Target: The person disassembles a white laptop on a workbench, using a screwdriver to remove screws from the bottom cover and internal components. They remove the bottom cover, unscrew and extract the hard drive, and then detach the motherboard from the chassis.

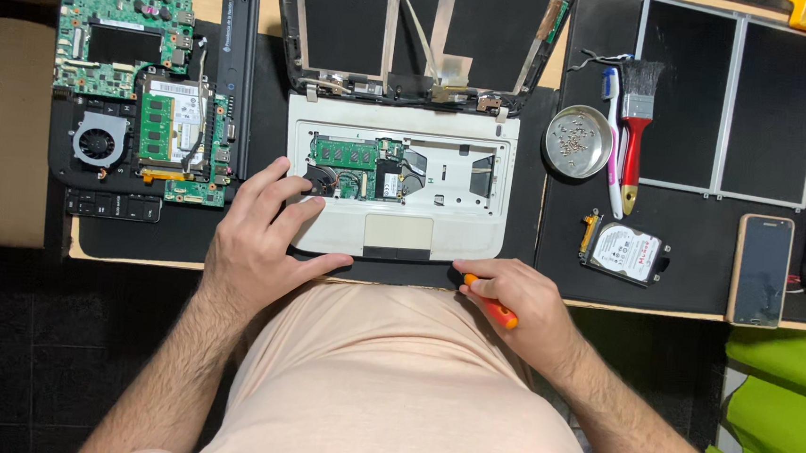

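Near the desk's back edge, right of the opened white laptop (398,184), a round metal dish (578,141) holds small screws. The left hand (260,235) lies released, fingers spread on the laptop's front left corner. The right hand (511,298) is clenched around an orange screwdriver (492,306) at the desk's front edge. Bare black mat (175,234) lies left of the hand.

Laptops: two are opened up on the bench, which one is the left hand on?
The white laptop at centre; the left hand rests on its palm rest. The black laptop, upper left, lies untouched, its green board and fan exposed.
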